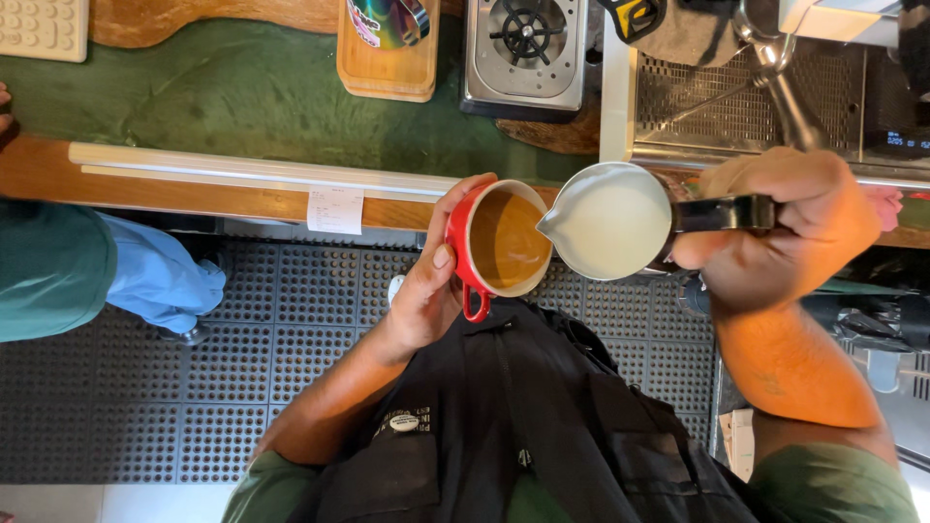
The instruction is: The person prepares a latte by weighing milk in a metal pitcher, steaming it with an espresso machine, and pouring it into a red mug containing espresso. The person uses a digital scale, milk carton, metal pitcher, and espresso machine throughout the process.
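Head view: the left hand (426,291) wraps its fingers around a red cup (496,242) of brown coffee, held in the air in front of the black apron (504,416). The right hand (785,232) is closed on the handle of a steel milk pitcher (610,221), whose spout touches the cup's rim. To my eye, pouring well calls for a tilted cup, a low spout and a thin, steady stream. Counted: one cup, one pitcher, two hands, one paper slip (335,210) on the counter edge.
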